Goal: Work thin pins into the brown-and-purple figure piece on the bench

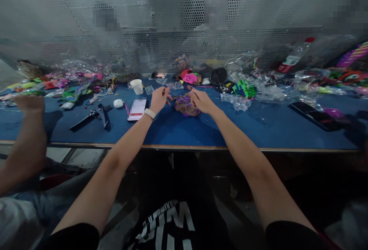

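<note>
A lumpy brown and purple piece (186, 106), looking like modelling clay, rests on the blue table. My right hand (201, 100) is at its upper right edge, fingers closed in a pinch; what they hold, perhaps a small brownish bit, is too small to make out. To the left of the lump, apart from it, my left hand (160, 99) is raised with its fingers curled together. Anything between those fingertips is too small to tell. A pale watch band is on my left wrist. Beneath that wrist lies a phone with a lit screen (137, 110).
A black folding stand (93, 118), white earbud case (117, 103) and paper cup (137, 86) are at left. Behind are colourful clay pieces (189, 77) and plastic wrap. A dark phone (314, 116) and bottle (293, 59) stand right. Another person's hand (30, 104) is far left.
</note>
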Motion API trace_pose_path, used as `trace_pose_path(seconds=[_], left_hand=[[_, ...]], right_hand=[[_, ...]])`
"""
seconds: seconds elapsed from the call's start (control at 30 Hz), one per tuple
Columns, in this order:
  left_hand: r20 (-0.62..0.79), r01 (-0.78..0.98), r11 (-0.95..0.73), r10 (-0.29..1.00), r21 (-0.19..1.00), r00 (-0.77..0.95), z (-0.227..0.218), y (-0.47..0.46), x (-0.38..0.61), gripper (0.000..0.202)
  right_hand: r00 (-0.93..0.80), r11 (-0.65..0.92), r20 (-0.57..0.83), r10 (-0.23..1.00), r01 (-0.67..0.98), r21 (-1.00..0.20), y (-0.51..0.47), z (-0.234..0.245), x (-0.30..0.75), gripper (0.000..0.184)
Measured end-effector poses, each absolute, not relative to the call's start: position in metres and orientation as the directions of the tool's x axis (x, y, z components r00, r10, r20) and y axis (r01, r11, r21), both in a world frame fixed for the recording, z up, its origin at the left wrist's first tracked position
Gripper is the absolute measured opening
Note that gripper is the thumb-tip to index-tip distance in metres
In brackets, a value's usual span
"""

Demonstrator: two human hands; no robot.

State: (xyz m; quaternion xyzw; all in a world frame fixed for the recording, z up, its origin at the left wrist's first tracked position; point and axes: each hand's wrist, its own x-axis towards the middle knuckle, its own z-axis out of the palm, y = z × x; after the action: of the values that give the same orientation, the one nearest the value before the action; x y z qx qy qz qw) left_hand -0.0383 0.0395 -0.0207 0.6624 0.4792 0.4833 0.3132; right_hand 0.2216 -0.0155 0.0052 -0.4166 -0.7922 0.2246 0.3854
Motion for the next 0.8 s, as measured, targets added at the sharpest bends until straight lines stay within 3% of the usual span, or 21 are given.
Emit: trace_pose_path(seconds=[0.17, 0.33, 0.47, 0.57, 0.7, 0.8], left_hand=[[0.556, 0.627, -0.436, 0.831, 0.645, 0.006, -0.029, 0.049, -0.052, 0.057], [0.455, 0.717, -0.352, 0.889, 0.602, 0.054, -0.039, 0.053, -0.056, 0.046], [0.448, 0.69, -0.401, 0.885, 0.603, 0.124, -0.041, 0.049, -0.054, 0.027], [0.44, 0.665, -0.43, 0.882, 0.611, 0.167, -0.039, 0.046, -0.051, 0.02], [0.421, 0.564, -0.469, 0.879, 0.68, 0.224, -0.03, 0.04, -0.044, 0.03], [0.409, 0.325, -0.475, 0.877, 0.817, 0.253, -0.023, 0.033, -0.033, 0.044]], right_hand=[[-0.269, 0.564, 0.503, 0.821, 0.521, -0.641, -0.011, 0.004, 0.224, 0.076], [-0.301, 0.625, 0.56, 0.772, 0.52, -0.582, -0.003, 0.003, 0.224, 0.054], [-0.379, 0.663, 0.546, 0.747, 0.487, -0.569, -0.001, -0.002, 0.222, 0.028], [-0.393, 0.636, 0.499, 0.772, 0.481, -0.604, -0.001, -0.005, 0.222, 0.025], [-0.371, 0.627, 0.507, 0.778, 0.406, -0.665, -0.003, -0.007, 0.222, 0.026], [-0.356, 0.624, 0.516, 0.779, 0.351, -0.698, -0.006, -0.004, 0.22, 0.019]])
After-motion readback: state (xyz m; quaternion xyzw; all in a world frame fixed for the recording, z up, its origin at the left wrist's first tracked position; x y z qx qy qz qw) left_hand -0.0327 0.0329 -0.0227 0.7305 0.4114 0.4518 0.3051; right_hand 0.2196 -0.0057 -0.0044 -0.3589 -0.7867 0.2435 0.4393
